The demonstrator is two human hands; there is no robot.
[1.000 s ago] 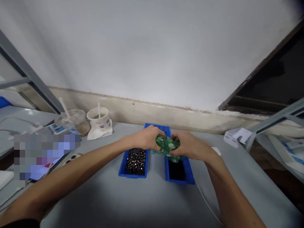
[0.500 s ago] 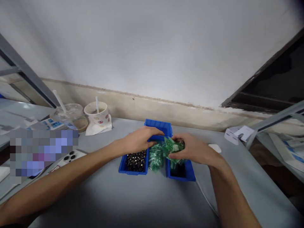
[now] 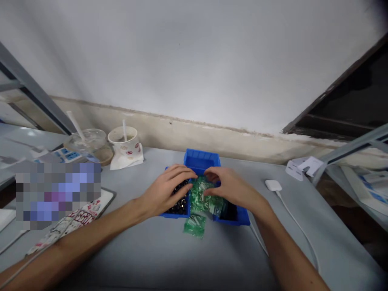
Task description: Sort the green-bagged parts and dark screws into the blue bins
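My left hand (image 3: 171,188) reaches over the left blue bin (image 3: 177,216), fingers stretched out and holding nothing visible. Small dark metal parts (image 3: 179,207) fill that bin, partly covered by the hand. Between the two front bins lies a heap of clear green plastic packets (image 3: 200,198) with silvery pieces inside. My right hand (image 3: 232,186) is at the heap's right side, thumb and curved fingers apart around a gap. Beneath it stands the right blue bin (image 3: 242,220), dark inside. One loose green packet (image 3: 195,226) rests on the table in front of the heap.
Another blue bin (image 3: 201,157) stands behind, near the wall. A paper cup (image 3: 125,145) and a clear plastic cup (image 3: 87,141), both with straws, stand at the back left. A patterned phone (image 3: 75,220) lies left. A white charger (image 3: 273,185) and its cable lie right.
My right hand has let go of the green packets it held, and they now spread between the bins. One packet lies farther forward. My left hand has shifted left, over the metal parts.
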